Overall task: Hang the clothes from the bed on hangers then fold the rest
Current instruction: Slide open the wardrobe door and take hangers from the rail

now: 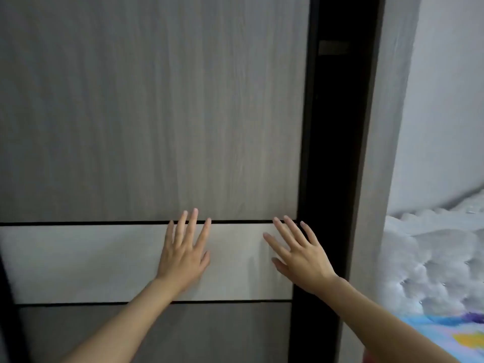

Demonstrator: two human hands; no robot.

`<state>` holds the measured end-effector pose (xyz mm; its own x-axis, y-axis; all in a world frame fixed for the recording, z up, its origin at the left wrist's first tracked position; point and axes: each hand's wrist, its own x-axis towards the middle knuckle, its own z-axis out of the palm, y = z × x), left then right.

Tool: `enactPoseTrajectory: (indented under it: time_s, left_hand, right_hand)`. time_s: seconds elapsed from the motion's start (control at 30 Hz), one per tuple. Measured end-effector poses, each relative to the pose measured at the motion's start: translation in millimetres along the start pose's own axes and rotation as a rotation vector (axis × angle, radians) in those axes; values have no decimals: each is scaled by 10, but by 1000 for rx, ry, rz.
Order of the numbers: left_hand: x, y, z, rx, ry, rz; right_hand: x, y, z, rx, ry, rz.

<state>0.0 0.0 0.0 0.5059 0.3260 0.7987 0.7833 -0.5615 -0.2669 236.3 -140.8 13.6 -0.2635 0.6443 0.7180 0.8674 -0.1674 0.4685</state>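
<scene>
A grey wood-grain sliding wardrobe door (146,113) fills most of the head view, with a pale band across its lower half. My left hand (183,255) lies flat on that pale band, fingers straight and spread. My right hand (298,255) is also open and flat against the door near its right edge. Beside that edge runs a narrow dark gap (337,153) into the wardrobe. No clothes or hangers are visible inside the gap. A bed (445,344) with a colourful sheet shows at the lower right.
A fluffy white blanket (432,263) is heaped on the bed by the white wall (445,100). The wardrobe's grey side panel (379,153) stands between the gap and the bed. A dark door frame (7,310) runs along the lower left.
</scene>
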Motion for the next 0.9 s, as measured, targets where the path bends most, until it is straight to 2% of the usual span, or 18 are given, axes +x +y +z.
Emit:
enactPoseTrajectory:
  time_s: [0.1,0.23,0.4,0.6,0.9]
  left_hand:
    - [139,-107,63,62,-3,-8]
    - [150,-245,309,147,83,58]
    - [148,-240,634,145,240,29]
    - [191,-260,791,117,388,40]
    - [180,-299,826,123,392,50]
  right_hand:
    - [208,50,151,27,34,-39]
    - [463,95,440,-65,190,-174]
    - [504,55,742,-128,306,-174]
    - [512,25,853,-163,348,-161]
    - [539,-5,866,-150,380,-170]
